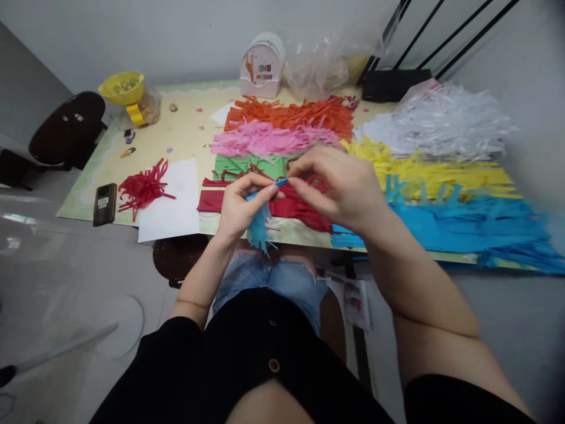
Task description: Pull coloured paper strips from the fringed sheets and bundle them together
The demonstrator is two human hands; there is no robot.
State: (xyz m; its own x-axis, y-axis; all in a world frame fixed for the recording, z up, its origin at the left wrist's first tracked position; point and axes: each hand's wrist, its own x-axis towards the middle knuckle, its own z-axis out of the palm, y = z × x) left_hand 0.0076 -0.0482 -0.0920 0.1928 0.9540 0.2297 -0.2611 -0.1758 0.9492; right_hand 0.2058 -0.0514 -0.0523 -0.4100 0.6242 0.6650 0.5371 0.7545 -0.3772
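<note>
Pinched in my left hand point(242, 206) is a blue tissue paper tassel point(260, 231), its fringe hanging below my fingers over the table's front edge. My right hand point(338, 182) closes thumb and forefinger at the twisted top end of the same tassel, just right of the left thumb. Beneath both hands lie red fringed paper strips point(304, 209). Right of my right hand spreads a wide pile of blue fringed paper point(445, 221). A bunched red tassel point(143, 187) rests on a white sheet point(172, 212) to the left.
Orange point(291, 115), pink point(273, 138), green point(247, 166), yellow point(459, 176) and white fringed paper point(454, 126) covers the table's middle and right. A phone point(105, 204) lies at the left edge. A yellow bowl point(122, 88), a pink box point(261, 68) and plastic bags point(318, 65) stand behind.
</note>
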